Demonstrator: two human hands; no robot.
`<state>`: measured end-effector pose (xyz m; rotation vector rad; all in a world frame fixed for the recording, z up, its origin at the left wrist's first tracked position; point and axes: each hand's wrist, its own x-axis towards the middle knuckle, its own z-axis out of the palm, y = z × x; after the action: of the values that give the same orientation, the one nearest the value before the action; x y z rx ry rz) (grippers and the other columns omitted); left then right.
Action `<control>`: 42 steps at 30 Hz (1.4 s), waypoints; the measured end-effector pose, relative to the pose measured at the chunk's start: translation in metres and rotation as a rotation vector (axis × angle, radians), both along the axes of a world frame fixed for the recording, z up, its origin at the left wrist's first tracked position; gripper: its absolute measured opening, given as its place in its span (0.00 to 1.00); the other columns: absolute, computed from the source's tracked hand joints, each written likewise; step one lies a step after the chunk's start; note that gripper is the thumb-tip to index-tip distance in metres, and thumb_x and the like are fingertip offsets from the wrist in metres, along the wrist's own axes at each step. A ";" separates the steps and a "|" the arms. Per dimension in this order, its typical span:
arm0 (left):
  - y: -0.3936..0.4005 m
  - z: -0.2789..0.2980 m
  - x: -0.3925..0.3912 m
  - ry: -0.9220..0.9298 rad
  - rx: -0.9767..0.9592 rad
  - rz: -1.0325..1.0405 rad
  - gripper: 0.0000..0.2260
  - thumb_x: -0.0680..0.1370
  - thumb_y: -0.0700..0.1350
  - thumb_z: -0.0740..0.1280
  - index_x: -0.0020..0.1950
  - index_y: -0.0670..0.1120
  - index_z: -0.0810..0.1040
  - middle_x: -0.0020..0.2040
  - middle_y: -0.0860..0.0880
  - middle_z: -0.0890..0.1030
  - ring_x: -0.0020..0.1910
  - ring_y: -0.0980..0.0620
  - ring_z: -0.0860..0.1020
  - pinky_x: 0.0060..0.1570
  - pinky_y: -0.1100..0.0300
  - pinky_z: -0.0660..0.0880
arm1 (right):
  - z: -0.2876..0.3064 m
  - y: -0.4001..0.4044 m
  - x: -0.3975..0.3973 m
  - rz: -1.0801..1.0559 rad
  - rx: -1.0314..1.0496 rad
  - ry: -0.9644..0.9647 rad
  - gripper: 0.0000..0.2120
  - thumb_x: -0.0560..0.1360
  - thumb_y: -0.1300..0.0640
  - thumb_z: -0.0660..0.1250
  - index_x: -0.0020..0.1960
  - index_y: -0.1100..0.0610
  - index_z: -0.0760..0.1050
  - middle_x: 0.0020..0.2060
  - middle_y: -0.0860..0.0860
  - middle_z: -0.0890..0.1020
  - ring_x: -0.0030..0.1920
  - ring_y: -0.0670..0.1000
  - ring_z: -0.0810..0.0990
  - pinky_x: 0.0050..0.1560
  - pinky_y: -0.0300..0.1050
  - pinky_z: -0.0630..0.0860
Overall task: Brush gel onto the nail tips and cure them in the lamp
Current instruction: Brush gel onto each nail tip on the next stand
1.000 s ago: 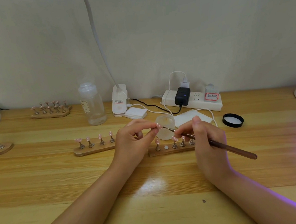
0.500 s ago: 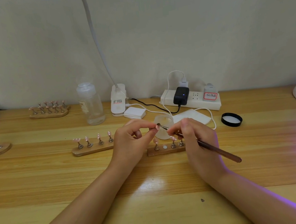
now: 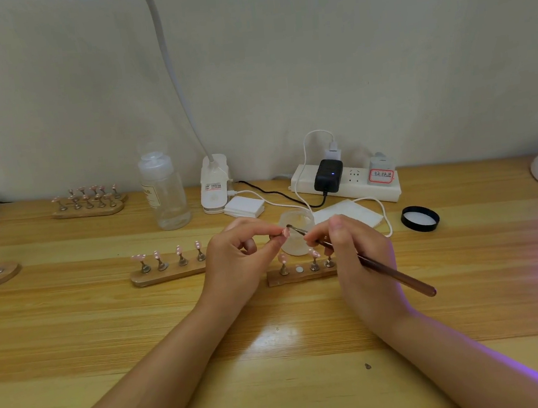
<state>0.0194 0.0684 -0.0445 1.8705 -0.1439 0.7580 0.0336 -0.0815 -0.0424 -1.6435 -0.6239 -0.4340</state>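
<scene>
The slim brown-handled gel brush (image 3: pixel 365 262), pinched by the right hand (image 3: pixel 357 261), has been brought to the small pink nail tip (image 3: pixel 285 232) pinched in the left hand (image 3: pixel 237 266); coating is judged underway.

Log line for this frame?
step: brushing gel | left hand: pinches nail tip | right hand: holds brush at tip | lamp: not used yet

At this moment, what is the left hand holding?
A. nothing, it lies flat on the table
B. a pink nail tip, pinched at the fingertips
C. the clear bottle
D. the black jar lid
B: the left hand pinches a pink nail tip at its fingertips, with the bristle end of the brush meeting it.
</scene>
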 end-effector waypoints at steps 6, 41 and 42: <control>0.000 0.000 -0.001 -0.007 0.006 0.001 0.13 0.69 0.37 0.73 0.40 0.56 0.81 0.36 0.60 0.77 0.28 0.56 0.67 0.32 0.75 0.66 | -0.001 0.001 -0.002 0.031 0.026 -0.029 0.20 0.76 0.47 0.52 0.35 0.52 0.77 0.32 0.49 0.80 0.38 0.44 0.79 0.42 0.34 0.73; -0.002 0.001 -0.001 0.046 -0.001 -0.030 0.15 0.71 0.36 0.70 0.41 0.59 0.80 0.35 0.66 0.80 0.27 0.61 0.66 0.33 0.74 0.66 | 0.003 0.003 0.001 -0.031 -0.081 -0.118 0.14 0.76 0.49 0.53 0.39 0.46 0.76 0.35 0.41 0.78 0.43 0.42 0.77 0.45 0.35 0.72; -0.002 0.001 -0.001 0.050 -0.002 -0.028 0.16 0.71 0.36 0.70 0.40 0.59 0.80 0.35 0.66 0.80 0.27 0.60 0.66 0.33 0.74 0.66 | 0.003 0.003 0.002 -0.029 -0.083 -0.119 0.14 0.76 0.49 0.53 0.39 0.46 0.76 0.35 0.41 0.79 0.43 0.42 0.77 0.44 0.36 0.72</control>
<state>0.0183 0.0663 -0.0435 1.8798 -0.1376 0.6917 0.0351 -0.0782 -0.0398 -1.7161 -0.7162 -0.5362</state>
